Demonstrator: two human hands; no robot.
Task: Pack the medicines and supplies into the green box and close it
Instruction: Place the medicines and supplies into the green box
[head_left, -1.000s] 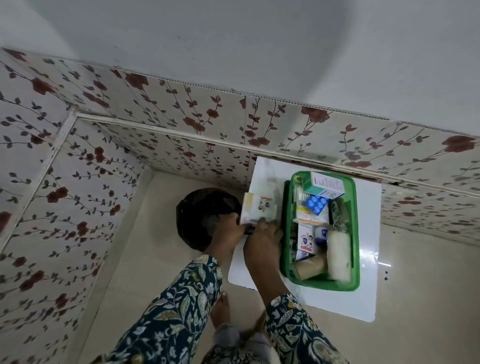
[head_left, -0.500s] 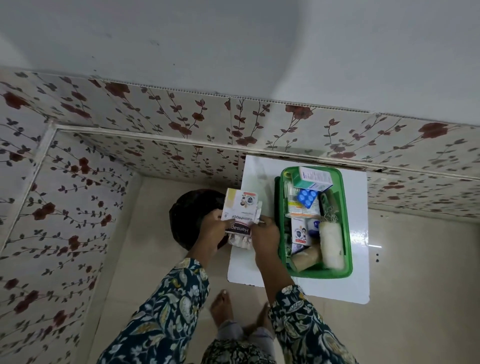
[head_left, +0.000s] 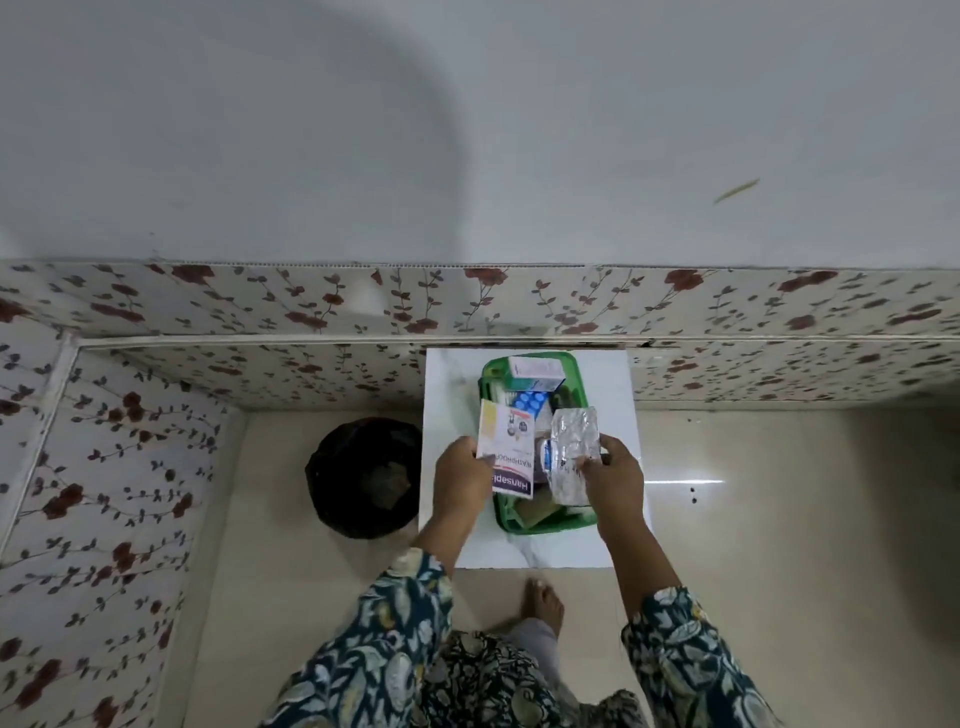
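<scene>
Both hands have moved over the green box (head_left: 545, 525), left hand (head_left: 462, 480) gripping the plaster packet (head_left: 506, 449), right hand (head_left: 613, 478) now pinching foil strips (head_left: 571, 452).

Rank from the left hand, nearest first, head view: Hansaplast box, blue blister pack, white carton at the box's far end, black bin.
1. Hansaplast box: held in the left hand.
2. Blue blister pack: inside the green box, beyond.
3. Black bin and white carton: too close to call.
</scene>
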